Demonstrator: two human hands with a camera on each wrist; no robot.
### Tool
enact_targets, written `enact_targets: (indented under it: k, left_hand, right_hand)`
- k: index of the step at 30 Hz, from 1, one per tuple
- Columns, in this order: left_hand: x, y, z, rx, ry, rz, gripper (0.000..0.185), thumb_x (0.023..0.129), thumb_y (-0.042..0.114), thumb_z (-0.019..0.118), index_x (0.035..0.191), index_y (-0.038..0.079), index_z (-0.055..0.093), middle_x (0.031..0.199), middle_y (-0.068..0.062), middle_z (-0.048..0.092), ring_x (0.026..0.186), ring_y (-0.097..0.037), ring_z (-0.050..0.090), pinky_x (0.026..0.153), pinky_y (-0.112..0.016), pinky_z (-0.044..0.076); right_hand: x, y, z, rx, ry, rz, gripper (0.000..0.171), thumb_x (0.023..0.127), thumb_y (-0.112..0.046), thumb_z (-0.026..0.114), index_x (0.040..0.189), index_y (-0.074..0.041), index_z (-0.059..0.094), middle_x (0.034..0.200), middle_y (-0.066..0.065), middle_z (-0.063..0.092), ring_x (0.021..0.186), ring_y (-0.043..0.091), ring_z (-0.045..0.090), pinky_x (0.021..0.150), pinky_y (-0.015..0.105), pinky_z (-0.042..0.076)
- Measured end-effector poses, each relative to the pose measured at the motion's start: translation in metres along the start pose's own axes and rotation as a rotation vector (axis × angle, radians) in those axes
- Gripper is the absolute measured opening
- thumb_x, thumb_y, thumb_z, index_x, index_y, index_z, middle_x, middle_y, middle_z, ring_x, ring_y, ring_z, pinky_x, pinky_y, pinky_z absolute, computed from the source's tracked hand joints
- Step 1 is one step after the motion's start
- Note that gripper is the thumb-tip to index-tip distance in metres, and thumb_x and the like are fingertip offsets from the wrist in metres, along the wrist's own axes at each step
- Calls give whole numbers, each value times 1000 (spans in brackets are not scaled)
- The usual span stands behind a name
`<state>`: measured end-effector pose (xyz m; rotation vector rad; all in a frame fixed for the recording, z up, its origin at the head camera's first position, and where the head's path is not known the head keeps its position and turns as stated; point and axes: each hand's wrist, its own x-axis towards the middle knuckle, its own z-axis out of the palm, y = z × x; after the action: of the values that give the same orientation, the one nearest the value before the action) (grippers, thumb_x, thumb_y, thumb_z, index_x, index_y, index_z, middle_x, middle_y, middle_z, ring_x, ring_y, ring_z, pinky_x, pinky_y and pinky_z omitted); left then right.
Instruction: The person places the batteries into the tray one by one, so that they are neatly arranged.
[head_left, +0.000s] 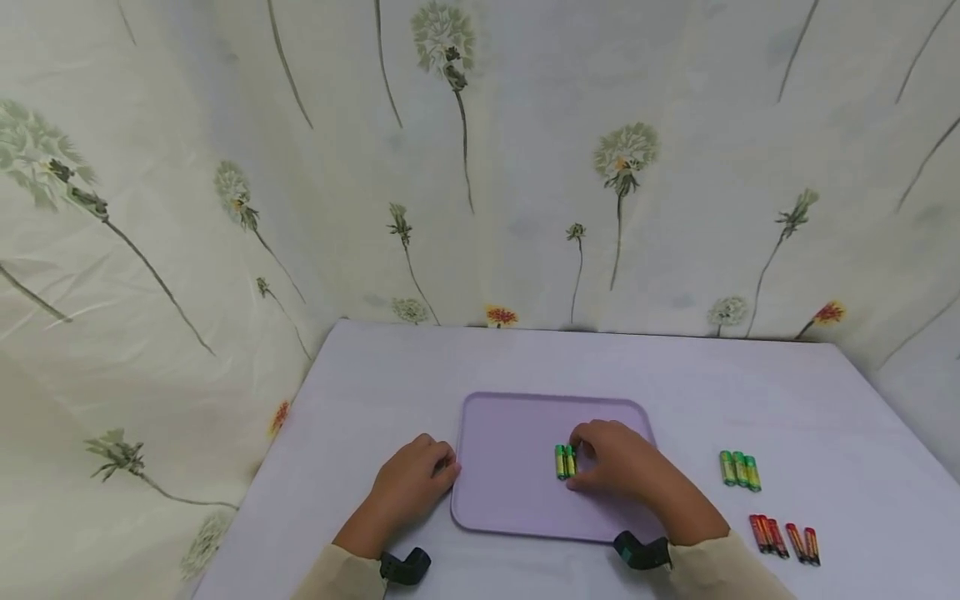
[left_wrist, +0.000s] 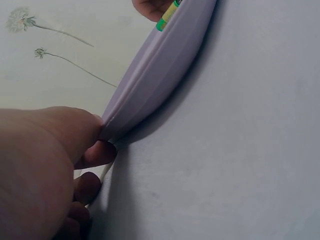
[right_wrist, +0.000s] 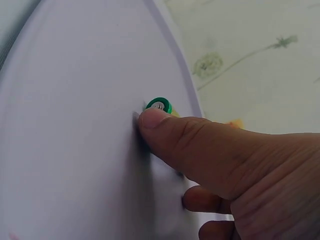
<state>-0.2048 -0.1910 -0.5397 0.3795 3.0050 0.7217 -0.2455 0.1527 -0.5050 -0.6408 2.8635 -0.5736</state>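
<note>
A light purple tray (head_left: 504, 446) lies on the table, with two green-and-yellow batteries (head_left: 560, 463) side by side inside it. My right hand (head_left: 621, 465) pinches the right-hand battery between thumb and fingers, its ends at the fingertips. In the right wrist view the thumb covers part of that battery's green-ringed end (right_wrist: 162, 100). At the tray's left edge is my left hand (head_left: 411, 482). The left wrist view shows its thumb on the rim (left_wrist: 112, 120) and a curled finger just below, holding the edge. Its other fingers are curled and partly hidden.
Right of the tray, three green batteries (head_left: 740, 471) lie in a row on the white table (head_left: 390, 375). Nearer the front right are several red batteries (head_left: 768, 535) in two small groups. A dandelion-patterned cloth (head_left: 525, 167) hangs behind the table and at its left.
</note>
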Motion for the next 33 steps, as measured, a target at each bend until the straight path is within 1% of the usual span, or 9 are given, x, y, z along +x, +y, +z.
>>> enact_targets:
  k: [3, 9, 17, 21, 25, 33]
  left_hand:
    - [3, 1, 1, 6, 2, 5, 15, 102, 41, 64, 103, 27, 69, 92, 10, 52, 78, -10, 48, 69, -29, 41]
    - [2, 0, 1, -4, 14, 15, 13, 102, 40, 65, 102, 28, 69, 92, 11, 52, 78, -9, 48, 68, -28, 41]
    - [0, 0, 1, 1, 25, 24, 13, 102, 39, 66, 100, 27, 69, 89, 10, 51, 75, -9, 47, 65, -28, 39]
    - [0, 0, 0, -1, 24, 22, 13, 102, 39, 66, 100, 26, 69, 89, 9, 51, 75, -9, 46, 65, -27, 39]
    - [0, -1, 1, 3, 25, 14, 13, 102, 39, 66, 99, 27, 69, 89, 10, 51, 75, -9, 47, 65, -27, 39]
    - [0, 1, -1, 1, 17, 12, 13, 102, 40, 65, 99, 28, 67, 88, 10, 50, 75, -9, 47, 65, -27, 39]
  right_hand:
    - [3, -3, 1, 0, -5, 14, 50, 72, -40, 95, 108, -17, 71, 91, -7, 61, 87, 13, 53, 84, 39, 47]
    - [7, -14, 2, 17, -2, 2, 49, 70, -38, 96, 107, -16, 71, 91, -6, 61, 86, 14, 53, 83, 40, 47]
    - [17, -27, 8, 32, -26, -3, 49, 71, -41, 96, 107, -18, 71, 90, -7, 59, 85, 14, 52, 81, 38, 45]
    - [22, -33, 11, 32, -41, 0, 48, 72, -39, 96, 107, -18, 71, 88, -7, 58, 84, 14, 51, 80, 38, 44]
    - [26, -40, 13, 38, -51, -21, 49, 72, -38, 96, 108, -17, 71, 87, -7, 58, 84, 14, 51, 79, 38, 44]
    - [32, -49, 20, 40, -48, -6, 50, 72, -40, 95, 110, -18, 71, 90, -8, 59, 86, 14, 52, 82, 38, 46]
